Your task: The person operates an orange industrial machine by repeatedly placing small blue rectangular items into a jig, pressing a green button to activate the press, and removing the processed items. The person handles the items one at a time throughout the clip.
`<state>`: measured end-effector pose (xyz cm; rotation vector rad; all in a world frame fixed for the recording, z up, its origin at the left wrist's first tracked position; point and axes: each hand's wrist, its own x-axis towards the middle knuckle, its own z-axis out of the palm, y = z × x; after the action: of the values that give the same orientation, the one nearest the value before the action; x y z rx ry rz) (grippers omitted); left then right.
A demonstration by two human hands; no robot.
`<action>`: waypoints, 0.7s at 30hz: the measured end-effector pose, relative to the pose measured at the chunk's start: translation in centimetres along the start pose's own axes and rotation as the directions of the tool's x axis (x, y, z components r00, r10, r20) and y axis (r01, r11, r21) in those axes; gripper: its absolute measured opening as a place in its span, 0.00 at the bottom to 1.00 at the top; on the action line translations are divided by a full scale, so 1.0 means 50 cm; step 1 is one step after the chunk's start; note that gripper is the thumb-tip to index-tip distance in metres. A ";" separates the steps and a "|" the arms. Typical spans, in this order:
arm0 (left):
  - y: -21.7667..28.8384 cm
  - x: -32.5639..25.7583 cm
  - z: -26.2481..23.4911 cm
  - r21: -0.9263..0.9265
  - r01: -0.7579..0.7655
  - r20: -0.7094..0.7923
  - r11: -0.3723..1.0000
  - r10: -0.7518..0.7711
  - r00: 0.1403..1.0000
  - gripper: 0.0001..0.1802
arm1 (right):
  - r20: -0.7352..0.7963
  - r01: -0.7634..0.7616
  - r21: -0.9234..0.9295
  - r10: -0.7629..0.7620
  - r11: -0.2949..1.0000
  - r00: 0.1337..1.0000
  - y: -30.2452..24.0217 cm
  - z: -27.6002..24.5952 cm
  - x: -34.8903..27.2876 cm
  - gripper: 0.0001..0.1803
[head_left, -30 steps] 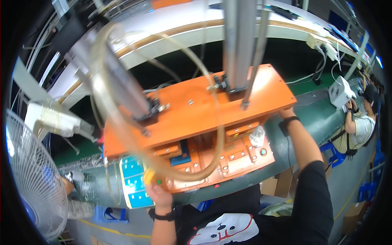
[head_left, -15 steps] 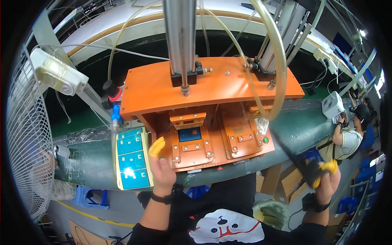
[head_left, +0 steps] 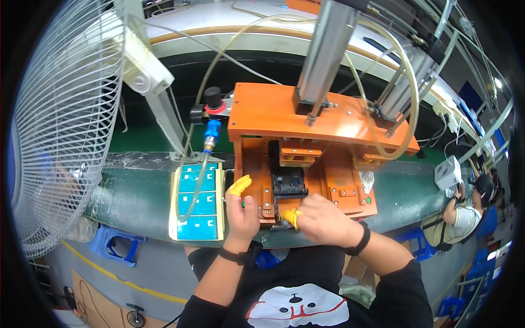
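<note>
My right hand (head_left: 320, 220), yellow covers on its fingertips, is closed at the near end of a black plastic frame-like part (head_left: 290, 183). This part lies over the left fixture plate of an orange press (head_left: 322, 127), and a long thin strip of it runs front to back. My left hand (head_left: 242, 217) is by the press's front left corner, fingers apart and holding nothing; a yellow cover is on a fingertip. Left of it lies a yellowish backing sheet with teal-blue film pieces (head_left: 198, 203). My right fingertips are partly hidden.
A caged fan (head_left: 71, 120) stands close on the left. Metal cylinders (head_left: 330, 52) and clear hoses rise from the press, with a regulator (head_left: 212, 104) at its left. Blue stools (head_left: 115, 245) stand below the green bench (head_left: 142, 191). A person (head_left: 465, 202) sits far right.
My right hand has brought the black part from the right onto the left fixture, covering the blue piece there. My left hand stays near the press corner. The view has shifted left.
</note>
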<state>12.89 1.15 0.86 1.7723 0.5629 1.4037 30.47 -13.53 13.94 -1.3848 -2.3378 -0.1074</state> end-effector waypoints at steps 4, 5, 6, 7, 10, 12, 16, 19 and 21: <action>0.005 0.002 -0.002 0.011 -0.020 -0.023 1.000 0.020 1.000 0.19 | -0.073 -0.062 -0.013 0.061 0.998 0.996 0.050 0.052 0.026 0.13; 0.005 0.000 -0.002 0.008 -0.025 -0.023 1.000 0.026 0.999 0.19 | -0.004 -0.089 -0.012 0.089 0.996 0.996 0.055 0.057 0.022 0.13; 0.004 0.000 -0.002 0.003 -0.031 -0.021 1.000 0.031 0.999 0.19 | -0.034 -0.114 -0.044 0.113 0.993 0.993 0.051 0.056 0.020 0.14; 0.007 -0.002 -0.004 0.016 -0.034 -0.017 0.999 0.034 0.999 0.19 | -0.064 -0.142 -0.070 0.138 0.987 0.988 0.041 0.053 0.021 0.14; 0.016 0.002 -0.009 0.055 -0.047 0.000 0.997 0.047 0.999 0.20 | -0.114 -0.261 -0.134 0.247 0.956 0.962 0.020 0.053 0.022 0.22; 0.010 -0.002 -0.007 0.047 -0.052 0.002 0.998 0.052 0.999 0.20 | -0.099 -0.323 -0.137 0.312 0.936 0.945 0.009 0.057 0.019 0.26; 0.000 -0.006 -0.005 0.008 -0.020 -0.003 1.000 0.020 1.000 0.21 | -0.023 -0.326 -0.138 0.326 0.935 0.945 0.003 0.047 0.027 0.30; 0.015 -0.002 -0.006 -0.071 0.086 -0.003 0.994 -0.087 0.996 0.21 | 0.079 -0.302 -0.163 0.317 0.939 0.945 0.011 0.030 0.035 0.31; 0.022 -0.001 -0.011 -0.104 0.140 0.007 0.985 -0.140 0.990 0.20 | 0.195 -0.324 -0.139 0.347 0.936 0.918 0.012 0.015 0.049 0.31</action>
<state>12.20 0.66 1.76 1.6187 0.5920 1.3123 29.72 -11.04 14.11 -1.9161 -2.2463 0.0260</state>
